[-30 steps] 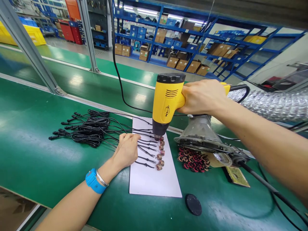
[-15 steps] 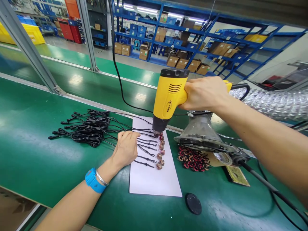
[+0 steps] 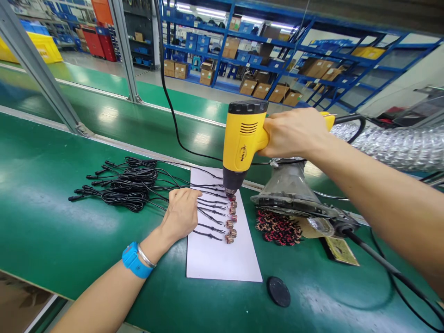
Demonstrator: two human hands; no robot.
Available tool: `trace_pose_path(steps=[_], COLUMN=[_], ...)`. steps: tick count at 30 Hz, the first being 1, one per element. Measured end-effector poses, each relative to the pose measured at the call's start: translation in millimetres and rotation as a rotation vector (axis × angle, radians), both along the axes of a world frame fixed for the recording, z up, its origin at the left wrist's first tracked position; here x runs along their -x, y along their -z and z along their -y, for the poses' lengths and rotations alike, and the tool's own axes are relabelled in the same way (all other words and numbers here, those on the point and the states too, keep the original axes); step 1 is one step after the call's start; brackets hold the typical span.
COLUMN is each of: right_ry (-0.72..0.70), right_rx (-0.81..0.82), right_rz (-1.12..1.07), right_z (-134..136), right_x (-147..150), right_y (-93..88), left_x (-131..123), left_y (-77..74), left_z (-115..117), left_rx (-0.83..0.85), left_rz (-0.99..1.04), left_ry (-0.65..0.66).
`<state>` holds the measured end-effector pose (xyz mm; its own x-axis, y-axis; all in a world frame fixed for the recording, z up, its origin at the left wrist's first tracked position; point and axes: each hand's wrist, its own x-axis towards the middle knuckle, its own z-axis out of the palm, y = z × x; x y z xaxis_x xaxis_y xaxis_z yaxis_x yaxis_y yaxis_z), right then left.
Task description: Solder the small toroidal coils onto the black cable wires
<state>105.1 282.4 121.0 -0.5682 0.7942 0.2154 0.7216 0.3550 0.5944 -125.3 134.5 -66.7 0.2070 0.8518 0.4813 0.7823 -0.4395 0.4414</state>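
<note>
My right hand (image 3: 294, 132) is wrapped around the handle of a yellow heat gun (image 3: 244, 138). Its black nozzle points down, close above the far end of a row of small copper-wound coils (image 3: 231, 224) on a white board (image 3: 222, 268). Thin black cables (image 3: 211, 205) run across the board toward the coils. My left hand (image 3: 183, 212) lies over these cables with its fingers curled and closed on them; the fingertips are mostly hidden. Further left, the cables gather into coiled black bundles (image 3: 133, 187) with connectors at their ends.
Right of the board stands a fume hood funnel (image 3: 284, 189) with a silver duct (image 3: 395, 145) behind it. Under it lies a heap of red and black parts (image 3: 277, 226). A yellowish pad (image 3: 342, 251) and a black round disc (image 3: 278, 291) lie on the green bench (image 3: 322, 296).
The heat gun has tipped slightly, its nozzle shifting a little right, from the cable ends onto the far coils. My left hand stays in place.
</note>
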Motion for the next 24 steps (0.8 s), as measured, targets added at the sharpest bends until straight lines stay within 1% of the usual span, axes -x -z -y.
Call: trace_pose_path(steps=[8, 24], right_ry=[0.032, 0.061], right_rx=[-0.078, -0.011], right_rz=[-0.040, -0.037], right_z=[-2.8, -7.2], right_x=[-3.0, 4.1], right_y=[-2.2, -1.1], left_x=[0.6, 1.5], left_y=[1.3, -1.7], left_z=[-0.9, 0.4], left_rx=[0.011, 0.018], left_rz=[-0.002, -0.008], left_ry=[0.007, -0.002])
